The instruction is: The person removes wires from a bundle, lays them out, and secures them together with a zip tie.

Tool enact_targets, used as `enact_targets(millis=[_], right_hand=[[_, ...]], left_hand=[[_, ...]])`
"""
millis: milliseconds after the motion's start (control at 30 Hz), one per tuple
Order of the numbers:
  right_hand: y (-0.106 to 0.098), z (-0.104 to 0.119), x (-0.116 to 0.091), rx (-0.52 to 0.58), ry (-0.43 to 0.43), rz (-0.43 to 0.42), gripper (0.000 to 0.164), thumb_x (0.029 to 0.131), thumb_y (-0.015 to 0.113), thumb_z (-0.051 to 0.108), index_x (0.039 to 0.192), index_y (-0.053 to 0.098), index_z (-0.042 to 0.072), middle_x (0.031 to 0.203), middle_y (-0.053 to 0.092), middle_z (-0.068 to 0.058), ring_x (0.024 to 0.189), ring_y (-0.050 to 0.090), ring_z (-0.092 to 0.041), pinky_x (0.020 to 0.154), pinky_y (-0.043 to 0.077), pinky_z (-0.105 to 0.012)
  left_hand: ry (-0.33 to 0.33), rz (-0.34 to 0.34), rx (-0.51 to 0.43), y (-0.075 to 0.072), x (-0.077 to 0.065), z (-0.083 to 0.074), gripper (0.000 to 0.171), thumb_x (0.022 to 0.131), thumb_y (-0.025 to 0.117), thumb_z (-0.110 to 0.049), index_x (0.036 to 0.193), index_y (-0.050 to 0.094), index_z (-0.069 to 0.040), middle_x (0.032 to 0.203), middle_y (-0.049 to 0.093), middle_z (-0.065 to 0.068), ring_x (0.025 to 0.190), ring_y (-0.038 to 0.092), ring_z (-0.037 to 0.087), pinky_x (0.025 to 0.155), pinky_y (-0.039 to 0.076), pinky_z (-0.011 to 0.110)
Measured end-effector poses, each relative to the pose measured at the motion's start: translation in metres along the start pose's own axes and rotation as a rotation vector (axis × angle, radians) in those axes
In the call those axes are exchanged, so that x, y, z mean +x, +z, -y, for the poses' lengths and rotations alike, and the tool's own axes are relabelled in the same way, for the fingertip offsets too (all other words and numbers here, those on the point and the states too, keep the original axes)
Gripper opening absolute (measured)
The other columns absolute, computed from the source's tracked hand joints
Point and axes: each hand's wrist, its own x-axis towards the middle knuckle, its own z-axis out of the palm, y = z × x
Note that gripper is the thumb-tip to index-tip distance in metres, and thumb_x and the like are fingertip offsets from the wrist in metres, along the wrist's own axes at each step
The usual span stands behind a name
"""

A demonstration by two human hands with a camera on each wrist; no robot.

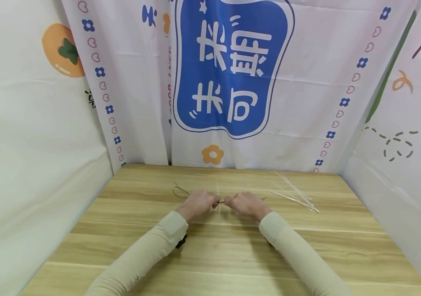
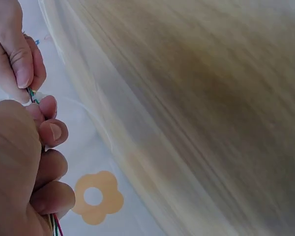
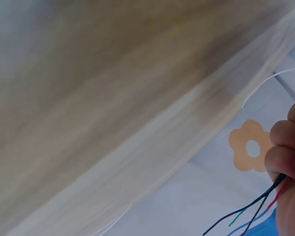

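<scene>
A bundle of thin coloured wires (image 3: 236,212) runs through both hands above the table. My left hand (image 1: 203,200) grips it with curled fingers; loose wire ends (image 1: 181,190) stick out on its far left. Close beside it, my right hand (image 1: 245,203) holds the other side, and black, red, blue and green strands hang out of that fist in the right wrist view. In the short gap between the hands, a white cable tie (image 1: 217,188) is at the bundle, its tail pointing away. Whether it circles the wires is hidden by the fingertips.
Several white cable ties (image 1: 294,200) lie loose on the wooden table (image 1: 225,255), right of the hands. Printed white cloth (image 1: 314,102) hangs along the table's back edge, with more cloth on the left and right sides.
</scene>
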Motion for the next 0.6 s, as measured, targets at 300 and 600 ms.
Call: enact_targets(millis=[300, 600], right_hand=[[-0.0004, 0.0024, -0.0012, 0.031, -0.01, 0.029, 0.029, 0.114, 0.046, 0.026, 0.092, 0.061, 0.016, 0.059, 0.039, 0.01, 0.051, 0.036, -0.005, 0.054, 0.038, -0.024], [-0.0008, -0.0004, -0.003, 0.061, 0.013, 0.079, 0.025, 0.113, 0.049, 0.023, 0.106, 0.07, 0.012, 0.06, 0.046, 0.01, 0.049, 0.038, -0.003, 0.051, 0.041, -0.02]], left_hand=[[0.052, 0.007, -0.084, -0.0018, -0.0029, 0.0035, 0.02, 0.098, 0.068, 0.001, 0.082, 0.066, -0.011, 0.075, 0.066, -0.002, 0.067, 0.047, 0.005, 0.062, 0.042, 0.02], [0.058, 0.045, -0.062, -0.0006, -0.005, 0.0033, 0.012, 0.099, 0.069, -0.004, 0.094, 0.07, -0.015, 0.09, 0.078, -0.002, 0.07, 0.066, 0.008, 0.061, 0.053, 0.021]])
